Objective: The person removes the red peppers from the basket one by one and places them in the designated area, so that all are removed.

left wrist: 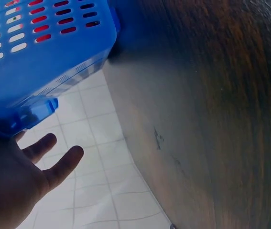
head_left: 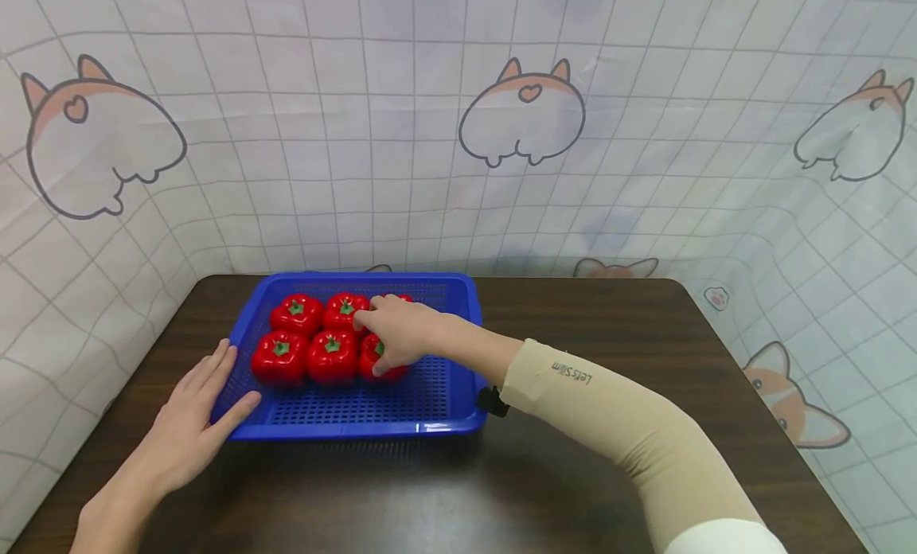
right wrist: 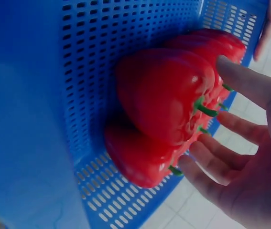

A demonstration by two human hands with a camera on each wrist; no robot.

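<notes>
Several shiny red bell peppers with green stems sit in two rows inside a blue plastic basket. My right hand reaches over the peppers at the right end of the rows. In the right wrist view its thumb and fingers are spread close over the stem side of the front right pepper, partly hiding the peppers behind. My left hand is at the basket's left side, fingers straight and thumb out over the near left corner. The left wrist view shows those fingers extended beside the rim.
The basket stands on a dark wooden table, toward its back left. A white gridded cloth with cartoon dogs hangs around the table's back and sides. Perforated basket floor shows right of the peppers.
</notes>
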